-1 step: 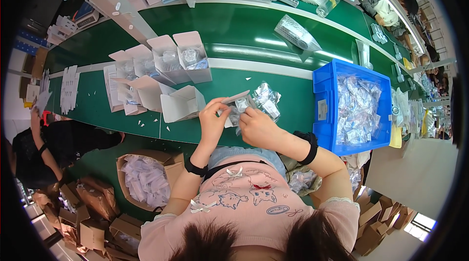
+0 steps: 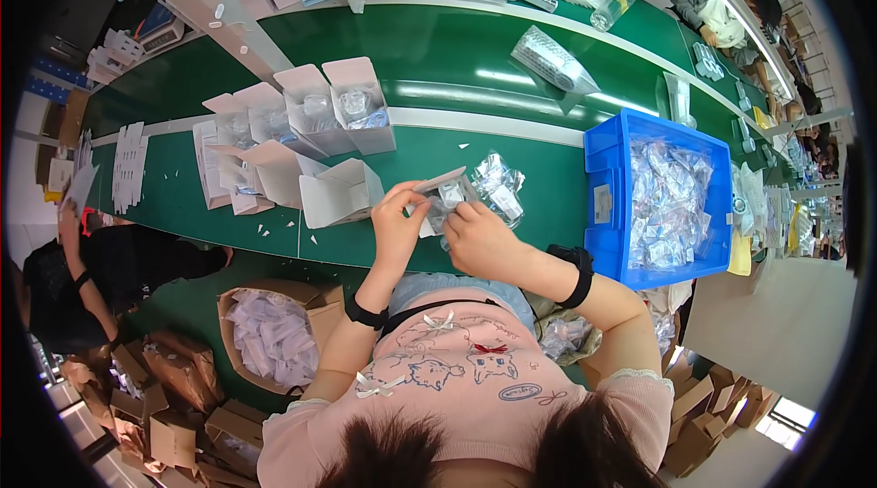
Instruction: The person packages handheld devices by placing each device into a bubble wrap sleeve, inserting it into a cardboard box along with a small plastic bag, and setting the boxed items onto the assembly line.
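Close in front of me, over the near edge of the green table, my left hand [image 2: 398, 225] pinches the edge of an open white carton [image 2: 442, 179]. My right hand [image 2: 484, 238] has its fingers closed on a clear plastic bag [image 2: 451, 194] at the carton's mouth. What lies inside the bag is hard to make out. Just beyond my right hand, more clear bags of small parts [image 2: 501, 188] lie on the table. To the left of my left hand stands an open white carton [image 2: 340, 196], its flaps raised.
Several open white cartons [image 2: 315, 113] filled with bagged parts stand at the left. A blue bin [image 2: 598, 164] of clear bags is at the right. Bubble wrap [image 2: 555, 63] and a bottle [image 2: 615, 5] lie farther back. Below the table is a cardboard box [image 2: 239, 367]. Another person [image 2: 64, 278] works at the left.
The fingers of my right hand have shifted very slightly at the carton. Otherwise both hands and the things around them look the same.
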{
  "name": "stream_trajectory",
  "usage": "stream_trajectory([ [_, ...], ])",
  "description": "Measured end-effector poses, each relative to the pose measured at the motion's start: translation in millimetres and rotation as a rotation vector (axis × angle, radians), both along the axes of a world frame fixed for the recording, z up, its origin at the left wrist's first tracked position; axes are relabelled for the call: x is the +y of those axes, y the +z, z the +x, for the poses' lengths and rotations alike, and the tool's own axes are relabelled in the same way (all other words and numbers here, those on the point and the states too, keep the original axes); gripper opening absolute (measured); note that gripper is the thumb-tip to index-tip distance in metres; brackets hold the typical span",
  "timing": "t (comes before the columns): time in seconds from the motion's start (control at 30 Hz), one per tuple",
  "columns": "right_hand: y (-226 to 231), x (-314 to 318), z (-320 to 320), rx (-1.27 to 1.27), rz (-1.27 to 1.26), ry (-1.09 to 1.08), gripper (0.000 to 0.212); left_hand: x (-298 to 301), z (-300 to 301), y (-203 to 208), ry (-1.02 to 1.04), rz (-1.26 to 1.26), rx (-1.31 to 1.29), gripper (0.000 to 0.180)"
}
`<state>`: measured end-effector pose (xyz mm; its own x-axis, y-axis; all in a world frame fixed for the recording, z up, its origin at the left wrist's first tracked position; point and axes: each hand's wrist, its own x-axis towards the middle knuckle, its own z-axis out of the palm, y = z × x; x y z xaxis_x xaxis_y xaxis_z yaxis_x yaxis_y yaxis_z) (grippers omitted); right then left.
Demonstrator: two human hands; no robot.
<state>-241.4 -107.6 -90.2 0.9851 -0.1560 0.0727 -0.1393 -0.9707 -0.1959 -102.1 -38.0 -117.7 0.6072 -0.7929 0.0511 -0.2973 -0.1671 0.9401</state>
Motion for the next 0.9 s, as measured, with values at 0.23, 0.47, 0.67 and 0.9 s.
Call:
stream_trajectory([
  [0.23,-14,-3,-13,-0.213,-0.008,-0.042,0.037,0,-4,-8,0.06,-0.066,-0.089,0.008],
  [0.47,-11,11,-8,-0.133,0.024,-0.251,0.04,13,-6,-12,0.018,-0.125,-0.17,0.011],
  [0.67,-36,-10,-28,-0.495,0.328,-0.329,0.066,95,17,-69,0.444,-0.303,-0.064,0.07],
  [0.9,-124,-28,-9,-0.401,1.049,-0.482,0.084,80,64,-99,0.423,0.073,-0.112,0.052],
])
